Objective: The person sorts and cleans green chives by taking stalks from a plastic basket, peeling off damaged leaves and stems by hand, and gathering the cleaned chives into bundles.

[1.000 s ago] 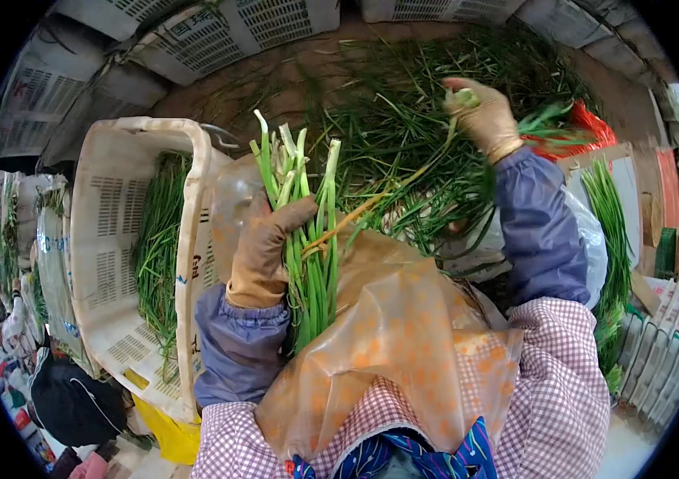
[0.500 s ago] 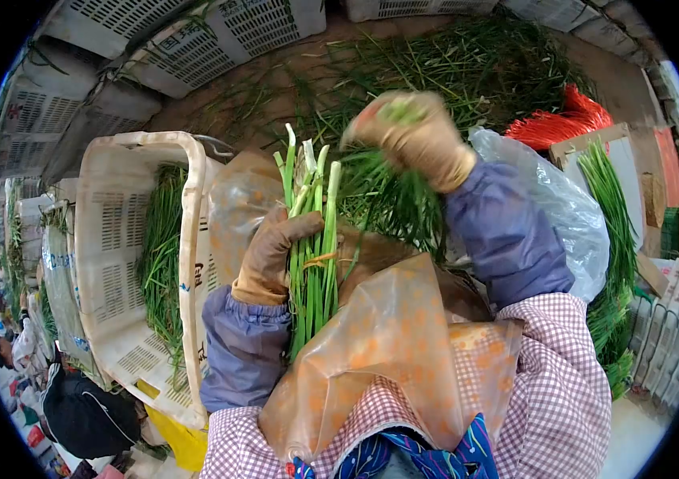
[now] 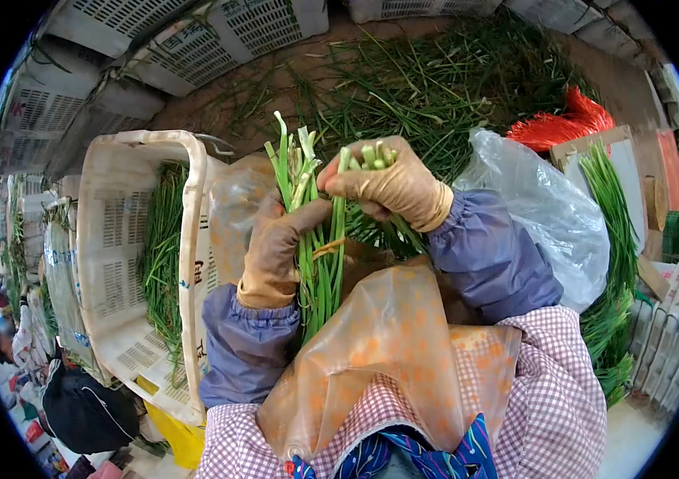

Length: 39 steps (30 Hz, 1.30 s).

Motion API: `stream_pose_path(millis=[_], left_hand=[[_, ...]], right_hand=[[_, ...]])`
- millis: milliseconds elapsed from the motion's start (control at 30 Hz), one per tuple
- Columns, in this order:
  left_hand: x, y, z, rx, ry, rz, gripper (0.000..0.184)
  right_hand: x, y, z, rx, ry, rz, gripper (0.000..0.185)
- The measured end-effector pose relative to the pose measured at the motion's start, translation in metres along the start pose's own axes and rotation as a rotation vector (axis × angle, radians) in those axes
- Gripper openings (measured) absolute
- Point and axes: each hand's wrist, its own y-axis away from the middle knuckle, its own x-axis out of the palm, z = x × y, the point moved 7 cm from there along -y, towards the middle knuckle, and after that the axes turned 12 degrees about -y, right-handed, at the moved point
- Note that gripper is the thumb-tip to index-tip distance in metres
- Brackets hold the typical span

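presently, the bunch (image 3: 320, 275) is upright in front of the body, in the left hand (image 3: 271, 247). the thumb of this hand lies across the stems, and the other fingers are mostly hidden behind, so i cannot tell how they are placed. a thin orange-brown strip (image 3: 327, 249) crosses the bunch below the thumb. the right hand (image 3: 399, 185) is just beside, with fingers curled and pressed together around other stalks (image 3: 369, 156), whose pale ends show above them. its thumb and forefinger are close together near the top of the bunch; whether they pinch one stem, i cannot tell.

under the bunch and the hands, the spotted apron (image 3: 363, 343) covers the lap. at left, a white crate (image 3: 108, 209) is tilted, with green leaves (image 3: 165, 255) inside. at right are a clear bag (image 3: 543, 215) and long greens (image 3: 609, 239). beyond the hands, loose leaves (image 3: 435, 88) lie on the ground, near red strings (image 3: 567, 121). at lower left, a person in dark clothes (image 3: 88, 407) is seen, well apart.
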Motion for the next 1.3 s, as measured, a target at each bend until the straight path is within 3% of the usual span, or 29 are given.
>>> stream_pose_path(millis=[33,67,100,133,167,233,267,333,400,433,467,533,600,733,800,867,933,1000,1067,1133,1267,1300], left_hand=[[-0.002,-0.004,0.002,-0.005,0.091,0.005,0.032],[-0.005,-0.007,0.005,-0.009,0.186,0.006,0.034],[-0.018,-0.007,0.004,0.042,0.086,-0.031,0.03],[-0.03,-0.007,0.006,0.045,0.089,-0.036,0.03],[-0.034,-0.008,0.011,-0.031,0.17,0.036,0.03],[-0.032,-0.007,0.011,-0.097,0.255,0.11,0.03],[-0.027,-0.006,0.008,-0.078,0.316,0.115,0.03],[-0.017,-0.005,0.002,-0.042,0.438,0.128,0.03],[-0.018,-0.007,0.01,-0.087,0.383,0.142,0.03],[-0.018,-0.009,0.016,-0.129,0.323,0.155,0.03],[-0.018,-0.01,0.019,-0.133,0.319,0.16,0.03],[-0.023,-0.011,0.028,-0.214,0.279,0.108,0.027],[-0.018,-0.006,0.018,-0.167,0.208,0.072,0.026],[-0.008,0.001,0.004,-0.021,0.131,-0.002,0.027],[-0.014,-0.004,0.007,0.024,0.086,-0.03,0.029],[-0.021,-0.003,0.01,-0.027,0.064,-0.059,0.028],[-0.025,-0.003,0.006,-0.017,0.11,-0.069,0.026],[-0.03,-0.001,0.002,0.005,0.192,-0.093,0.025],[-0.036,-0.004,0.009,-0.055,0.294,-0.034,0.027],[-0.033,-0.005,0.01,-0.082,0.33,0.099,0.03],[-0.025,-0.011,0.016,-0.134,0.376,0.137,0.034],[-0.024,-0.008,0.012,-0.136,0.294,0.046,0.035]], right_hand=[[-0.004,0.0,0.012,-0.097,0.028,-0.086,0.015],[-0.021,-0.006,0.03,-0.344,0.12,-0.08,0.017],[-0.04,-0.005,0.057,-0.51,0.214,-0.165,0.022],[-0.065,0.002,0.081,-0.57,0.36,-0.331,0.025],[-0.101,0.005,0.102,-0.568,0.29,-0.454,0.025],[-0.157,0.021,0.152,-0.845,0.463,-0.51,0.018],[-0.181,0.03,0.16,-0.719,0.305,-0.668,0.016],[-0.186,0.042,0.174,-0.799,0.421,-0.779,0.013],[-0.171,0.036,0.169,-0.782,0.615,-0.609,0.017],[-0.143,0.029,0.156,-0.949,0.627,-0.323,0.016],[-0.121,0.023,0.132,-0.631,0.45,-0.351,0.015],[-0.08,0.01,0.09,-0.54,0.39,-0.189,0.017],[-0.048,0.0,0.056,-0.335,0.229,-0.107,0.012],[-0.013,-0.017,0.018,-0.18,-0.078,-0.077,0.019],[-0.004,-0.019,0.011,-0.164,-0.028,-0.105,0.019],[-0.014,-0.022,0.007,-0.21,-0.043,-0.141,0.017],[-0.044,-0.021,0.039,-0.544,0.042,-0.072,0.015],[-0.107,-0.014,0.073,-0.572,0.013,-0.229,0.013],[-0.167,0.004,0.122,-0.82,0.242,-0.546,0.011],[-0.198,0.02,0.145,-0.885,0.177,-0.663,0.01],[-0.147,0.016,0.134,-0.805,0.371,-0.422,0.012],[-0.121,0.011,0.118,-0.707,0.269,-0.284,0.013]])
